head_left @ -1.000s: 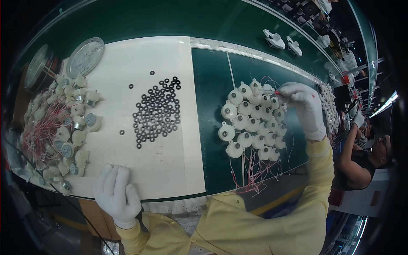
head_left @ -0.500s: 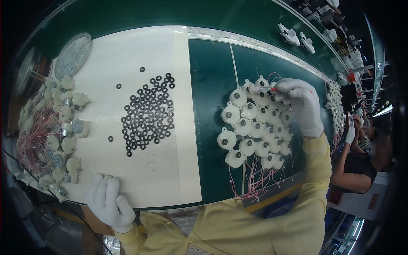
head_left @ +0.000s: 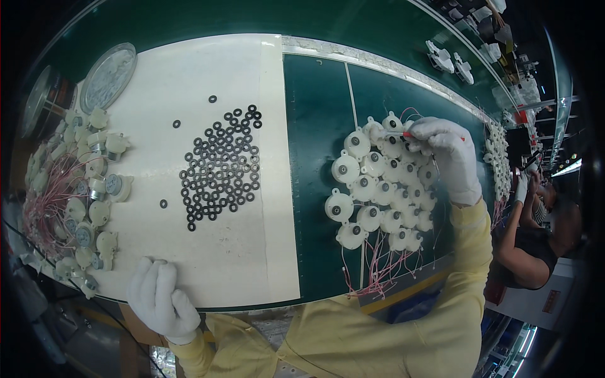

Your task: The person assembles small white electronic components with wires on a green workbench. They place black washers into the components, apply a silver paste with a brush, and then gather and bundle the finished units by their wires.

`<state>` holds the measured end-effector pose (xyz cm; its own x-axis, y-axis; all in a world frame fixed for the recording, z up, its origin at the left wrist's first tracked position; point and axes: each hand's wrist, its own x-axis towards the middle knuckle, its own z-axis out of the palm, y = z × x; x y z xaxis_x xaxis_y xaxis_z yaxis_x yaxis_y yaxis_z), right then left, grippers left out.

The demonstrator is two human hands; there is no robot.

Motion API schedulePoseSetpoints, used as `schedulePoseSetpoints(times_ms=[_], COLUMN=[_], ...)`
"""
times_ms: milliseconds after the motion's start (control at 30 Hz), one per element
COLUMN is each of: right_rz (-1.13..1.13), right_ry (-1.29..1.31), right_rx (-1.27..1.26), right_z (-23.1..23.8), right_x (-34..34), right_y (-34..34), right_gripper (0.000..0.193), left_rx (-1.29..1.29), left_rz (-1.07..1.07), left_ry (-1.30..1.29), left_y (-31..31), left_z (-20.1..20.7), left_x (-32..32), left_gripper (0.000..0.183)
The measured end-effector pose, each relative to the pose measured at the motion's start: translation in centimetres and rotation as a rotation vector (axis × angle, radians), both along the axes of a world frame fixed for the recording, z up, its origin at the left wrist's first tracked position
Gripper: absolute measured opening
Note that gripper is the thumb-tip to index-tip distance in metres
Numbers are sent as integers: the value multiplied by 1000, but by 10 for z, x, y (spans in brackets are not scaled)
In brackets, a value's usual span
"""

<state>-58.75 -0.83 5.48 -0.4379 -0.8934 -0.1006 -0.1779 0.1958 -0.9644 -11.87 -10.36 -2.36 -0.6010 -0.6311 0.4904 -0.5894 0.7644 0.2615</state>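
In a white glove, my right hand (head_left: 444, 148) is closed around a thin tool with a red handle (head_left: 406, 134) and a slim pale shaft. The shaft's tip lies at a white round motor housing (head_left: 374, 130) along the far side of a cluster. Several such white housings (head_left: 357, 145) sit close together on the green mat, most with a dark ring at the centre and pink wires (head_left: 378, 271) trailing toward me. My left hand (head_left: 162, 301), also gloved, rests at the table's front edge with its thumb apart from loosely bent fingers, holding nothing.
Many black rings (head_left: 220, 167) are spread on the white sheet (head_left: 277, 252). To the left are piled motors with wires (head_left: 82, 208), a round clear lid (head_left: 108, 79) and a tub (head_left: 39, 101). White parts (head_left: 440, 57) stand at the back; a co-worker (head_left: 532, 252) is at right.
The whole view has shifted slightly, moving the mat and its parts a little rightward in the picture. Both hands keep nearly the same pose, and the tool remains in my right hand.
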Motion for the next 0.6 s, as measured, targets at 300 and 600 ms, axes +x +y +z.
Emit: schedulePoseSetpoints(times_ms=[300, 600], right_rz=[13, 75], right_ry=[22, 52], right_rx=[-29, -53], right_z=[1, 8], right_x=[-5, 7], right_y=[6, 0], right_gripper=[31, 29], left_rx=[-49, 10], left_rz=[-3, -19], left_ry=[28, 7], left_y=[-4, -1], left_z=[-2, -2], left_x=[-3, 2], left_gripper=[34, 35])
